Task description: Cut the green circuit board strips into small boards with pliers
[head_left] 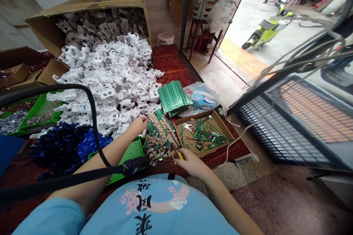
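My left hand (138, 124) reaches forward to the near edge of a big heap of white plastic housings (110, 73), its fingers curled on one of them. My right hand (190, 161) rests at the table's front edge, closed round a small yellow-handled tool (180, 154). Between the hands lies a pile of small circuit boards with wires (160, 136). A green tray (132, 152) sits under my left forearm.
A tipped cardboard box (82, 7) spills the white parts. Stacked green board strips (173, 97), a shallow cardboard tray of green offcuts (202, 134), blue parts (88, 143), a black cable (93, 117) and a metal grille (289, 128) at right surround the work spot.
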Available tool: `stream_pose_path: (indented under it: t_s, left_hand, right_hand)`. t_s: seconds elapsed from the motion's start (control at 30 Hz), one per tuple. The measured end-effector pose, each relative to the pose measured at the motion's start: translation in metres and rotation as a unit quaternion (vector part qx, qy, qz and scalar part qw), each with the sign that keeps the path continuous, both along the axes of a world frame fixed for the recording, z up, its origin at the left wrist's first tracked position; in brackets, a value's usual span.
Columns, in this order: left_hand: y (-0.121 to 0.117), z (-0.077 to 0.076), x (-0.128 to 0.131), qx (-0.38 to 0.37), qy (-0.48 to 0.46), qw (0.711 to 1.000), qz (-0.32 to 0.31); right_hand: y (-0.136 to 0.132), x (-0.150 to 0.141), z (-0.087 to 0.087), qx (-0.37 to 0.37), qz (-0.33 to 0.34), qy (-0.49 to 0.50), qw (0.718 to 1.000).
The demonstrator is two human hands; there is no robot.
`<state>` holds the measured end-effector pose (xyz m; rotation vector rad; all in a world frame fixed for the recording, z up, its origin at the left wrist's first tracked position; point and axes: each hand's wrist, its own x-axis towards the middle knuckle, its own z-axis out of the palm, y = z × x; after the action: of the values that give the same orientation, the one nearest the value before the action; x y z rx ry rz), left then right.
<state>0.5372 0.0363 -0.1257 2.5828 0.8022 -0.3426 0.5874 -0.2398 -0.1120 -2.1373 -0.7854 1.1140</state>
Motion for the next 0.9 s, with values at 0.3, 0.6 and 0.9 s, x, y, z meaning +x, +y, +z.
stream_pose_path:
  t_s: [0.3, 0.6, 0.9]
  left_hand:
    - [0.019, -0.028, 0.031, 0.003, 0.072, 0.995, -0.076]
    - [0.022, 0.010, 0.025, -0.098, 0.026, 0.991, -0.088]
    - [0.000, 0.055, -0.013, -0.245, -0.005, 0.963, -0.115]
  right_hand:
    - [-0.012, -0.008, 0.001, 0.047, -0.094, 0.012, 0.994]
    - [-0.012, -0.004, -0.011, 0.039, -0.098, -0.008, 0.994]
    - [-0.002, -0.004, -0.010, 0.009, -0.065, -0.008, 0.998]
